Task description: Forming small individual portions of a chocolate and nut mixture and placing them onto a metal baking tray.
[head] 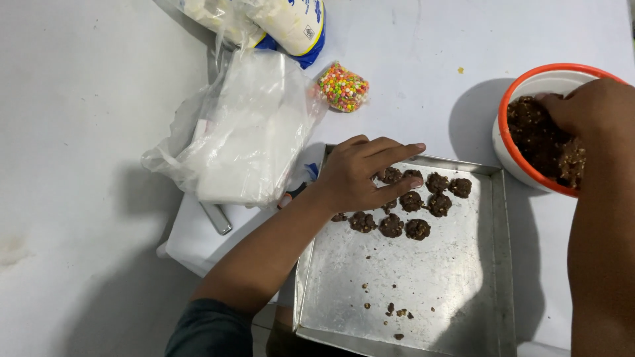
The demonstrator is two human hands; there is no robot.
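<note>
Nine or so chocolate clusters [411, 201] on the metal tray [463, 291] — soft, crumbly, we judge; pinch low at the sides. Left hand [360, 175] open, flat over them; right hand [589, 109] in the orange-rimmed bowl [509, 142], fingers hidden — cannot tell.

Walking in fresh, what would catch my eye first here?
Probably the metal tray in the middle, with a cluster of dark chocolate balls at its far end, where the left hand rests over them. At the right, the right hand digs into an orange-rimmed bowl of the same brown mix. A small bag of coloured sprinkles sits behind the tray.
</note>
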